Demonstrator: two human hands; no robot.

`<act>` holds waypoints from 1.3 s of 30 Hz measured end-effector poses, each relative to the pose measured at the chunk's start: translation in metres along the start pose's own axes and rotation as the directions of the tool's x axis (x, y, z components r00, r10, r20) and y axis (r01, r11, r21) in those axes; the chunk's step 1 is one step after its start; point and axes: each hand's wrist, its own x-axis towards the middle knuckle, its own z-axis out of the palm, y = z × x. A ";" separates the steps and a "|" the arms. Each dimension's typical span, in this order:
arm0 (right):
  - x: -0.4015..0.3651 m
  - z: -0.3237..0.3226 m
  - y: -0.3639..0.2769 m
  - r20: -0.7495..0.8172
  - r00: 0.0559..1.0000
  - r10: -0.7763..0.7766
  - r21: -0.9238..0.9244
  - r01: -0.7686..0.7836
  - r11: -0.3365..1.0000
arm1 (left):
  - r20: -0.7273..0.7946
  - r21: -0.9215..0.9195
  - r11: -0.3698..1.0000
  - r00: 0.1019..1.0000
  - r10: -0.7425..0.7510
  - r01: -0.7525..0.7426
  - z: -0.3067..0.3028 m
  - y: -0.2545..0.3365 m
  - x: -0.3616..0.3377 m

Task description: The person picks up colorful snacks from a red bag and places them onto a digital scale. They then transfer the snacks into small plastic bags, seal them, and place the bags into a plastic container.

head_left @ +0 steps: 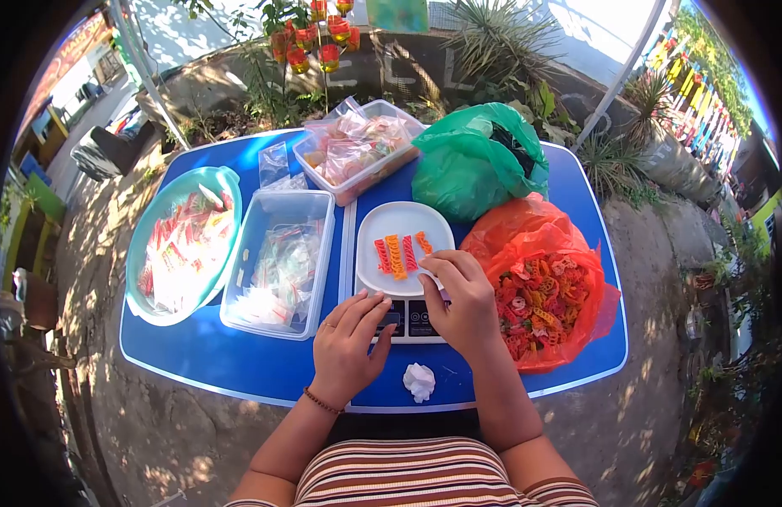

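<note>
A white plate (374, 221) rests on a digital kitchen scale (420, 328) in the middle of the table. On the plate lie several ridged snack pieces, among them a yellow-orange strip (395, 255), a pinkish-red strip (409, 253) and a short orange piece (424, 242). My right hand (460, 296) is over the plate's lower right edge, fingers bent together just below the short orange piece; what they hold, if anything, is hidden. My left hand (348, 342) hovers at the scale's front left corner, fingers extended and holding nothing, partly covering the display.
An orange bag (589, 325) of coloured snacks stands right, behind it a green bag (458, 160). Left are a clear bin (239, 296) of plastic bags and a teal basin (140, 291) of packets. Another filled bin (357, 190) stands behind. Crumpled white paper (419, 382) lies in front.
</note>
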 end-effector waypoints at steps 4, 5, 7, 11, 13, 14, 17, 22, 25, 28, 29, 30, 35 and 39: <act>-0.009 0.007 -0.001 0.033 0.999 0.039 -0.010 -0.039 0.999 | -0.047 0.010 1.000 0.999 -0.018 0.019 -0.001 -0.007 -0.003; -0.012 0.008 -0.002 0.044 0.998 0.050 -0.008 -0.050 0.999 | -0.057 0.002 1.000 0.998 -0.020 0.021 -0.001 -0.008 -0.002; -0.016 0.007 -0.001 0.057 0.996 0.067 -0.023 -0.065 0.998 | -0.076 -0.027 0.999 0.997 -0.021 0.019 0.000 -0.011 -0.001; -0.021 0.003 0.004 0.069 0.993 0.098 -0.071 -0.093 0.993 | -0.113 -0.083 0.997 0.994 -0.005 -0.005 0.002 -0.014 -0.001; -0.022 0.002 0.006 0.083 0.990 0.114 -0.087 -0.107 0.990 | -0.123 -0.101 0.995 0.992 0.006 -0.019 0.003 -0.014 -0.003; -0.022 0.002 0.007 0.092 0.989 0.120 -0.096 -0.111 0.989 | -0.123 -0.111 0.994 0.992 0.009 -0.023 0.003 -0.014 -0.004; -0.018 0.005 0.011 0.124 0.979 0.165 -0.127 -0.149 0.981 | -0.113 -0.109 0.993 0.993 0.022 -0.035 0.004 -0.013 -0.005; -0.006 0.026 0.024 0.131 0.973 0.188 -0.338 -0.135 0.931 | -0.094 -0.094 0.995 0.995 0.029 -0.038 0.003 -0.007 -0.001; -0.001 0.040 0.026 0.123 0.970 0.209 -0.436 -0.136 0.890 | -0.085 -0.076 0.996 0.996 0.037 -0.043 0.002 -0.005 0.000; 0.001 0.045 0.025 0.091 0.975 0.202 -0.446 -0.141 0.884 | -0.085 -0.052 0.998 0.996 0.039 -0.044 0.003 -0.004 0.000; 0.000 0.047 0.026 0.080 0.974 0.213 -0.420 -0.161 0.893 | -0.082 -0.059 0.998 0.996 0.031 -0.036 0.003 -0.003 0.000; -0.002 0.047 0.027 0.070 0.972 0.225 -0.394 -0.181 0.901 | -0.080 -0.067 0.997 0.997 0.023 -0.028 0.002 -0.001 0.000; -0.011 0.030 0.008 -0.042 0.982 0.186 -0.206 -0.190 0.960 | -0.063 -0.046 0.998 0.997 0.035 -0.038 0.000 0.004 0.001; -0.035 -0.011 -0.014 -0.130 0.987 0.099 -0.118 -0.114 0.986 | -0.040 -0.043 0.996 0.996 0.077 -0.078 0.002 0.016 0.005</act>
